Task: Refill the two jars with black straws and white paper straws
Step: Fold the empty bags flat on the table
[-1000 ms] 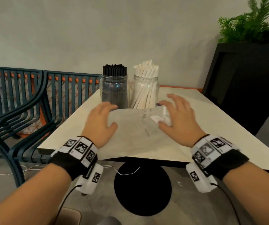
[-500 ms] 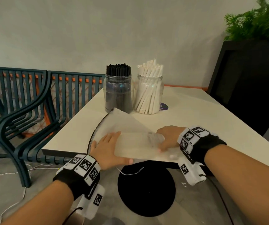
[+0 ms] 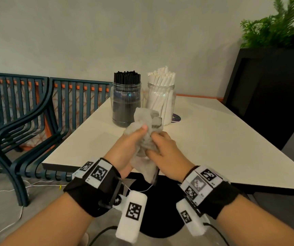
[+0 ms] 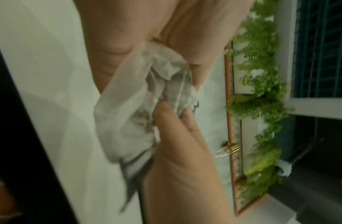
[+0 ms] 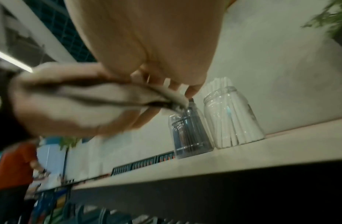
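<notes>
Two clear jars stand at the far side of the cream table (image 3: 204, 142). The left jar (image 3: 126, 105) is packed with black straws (image 3: 127, 76); the right jar (image 3: 162, 103) holds white paper straws (image 3: 162, 76). Above the table's near edge both hands crumple an empty translucent plastic bag (image 3: 145, 139). My left hand (image 3: 128, 148) grips the bag from the left, thumb on top. My right hand (image 3: 164, 150) pinches it from the right. In the left wrist view the bag (image 4: 147, 97) bunches between the fingers; in the right wrist view the bag (image 5: 70, 103) blurs before both jars (image 5: 231, 116).
Dark teal slatted chairs (image 3: 27, 121) stand left of the table. A black planter box (image 3: 274, 93) with green plants (image 3: 281, 27) sits at the right. A round black table base (image 3: 160, 210) lies below the near edge. A small dark sticker (image 3: 176, 118) lies beside the white-straw jar.
The bag lay flat on the table under both hands; the hands drew it to the near edge, folded it, and now hold it bunched up in the air.
</notes>
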Demonstrator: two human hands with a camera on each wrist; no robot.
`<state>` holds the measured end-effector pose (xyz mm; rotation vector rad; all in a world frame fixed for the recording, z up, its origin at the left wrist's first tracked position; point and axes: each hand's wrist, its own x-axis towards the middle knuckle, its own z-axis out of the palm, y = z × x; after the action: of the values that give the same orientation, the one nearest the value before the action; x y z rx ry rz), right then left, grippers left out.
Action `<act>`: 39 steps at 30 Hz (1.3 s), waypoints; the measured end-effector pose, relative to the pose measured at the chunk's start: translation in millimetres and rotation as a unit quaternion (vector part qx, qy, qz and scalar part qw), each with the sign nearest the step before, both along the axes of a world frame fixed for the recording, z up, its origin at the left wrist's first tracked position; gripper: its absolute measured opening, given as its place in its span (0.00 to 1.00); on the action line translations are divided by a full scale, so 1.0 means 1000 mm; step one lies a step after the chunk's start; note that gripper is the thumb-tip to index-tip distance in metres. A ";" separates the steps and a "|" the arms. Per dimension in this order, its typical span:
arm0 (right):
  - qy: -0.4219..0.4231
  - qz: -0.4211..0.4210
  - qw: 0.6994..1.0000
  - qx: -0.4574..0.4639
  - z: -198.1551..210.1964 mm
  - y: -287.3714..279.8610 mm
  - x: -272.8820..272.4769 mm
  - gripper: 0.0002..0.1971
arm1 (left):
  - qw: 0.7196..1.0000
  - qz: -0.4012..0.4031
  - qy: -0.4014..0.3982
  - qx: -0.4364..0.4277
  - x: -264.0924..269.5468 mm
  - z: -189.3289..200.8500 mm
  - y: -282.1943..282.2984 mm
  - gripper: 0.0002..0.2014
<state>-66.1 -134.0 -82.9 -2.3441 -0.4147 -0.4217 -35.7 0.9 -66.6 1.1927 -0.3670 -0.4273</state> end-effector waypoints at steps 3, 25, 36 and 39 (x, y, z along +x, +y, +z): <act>0.028 0.040 0.998 -0.027 0.013 -0.015 -0.008 0.09 | 0.997 0.037 -0.019 0.058 0.008 -0.015 0.007 0.16; -0.076 -0.076 0.988 0.110 0.022 -0.009 -0.011 0.07 | 0.997 0.053 0.020 0.048 -0.005 -0.018 0.014 0.16; -0.055 0.009 0.977 -0.206 -0.008 -0.014 -0.033 0.30 | 0.987 -0.011 0.128 -0.098 -0.015 -0.023 0.001 0.14; -0.104 0.043 0.980 -0.161 -0.009 -0.024 -0.037 0.30 | 0.981 -0.008 0.144 -0.130 -0.015 -0.019 0.000 0.17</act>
<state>-103.1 -158.0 -91.5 -2.5901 -0.7297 -0.5976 -51.1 0.6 -86.1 0.8596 -0.1736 -0.5406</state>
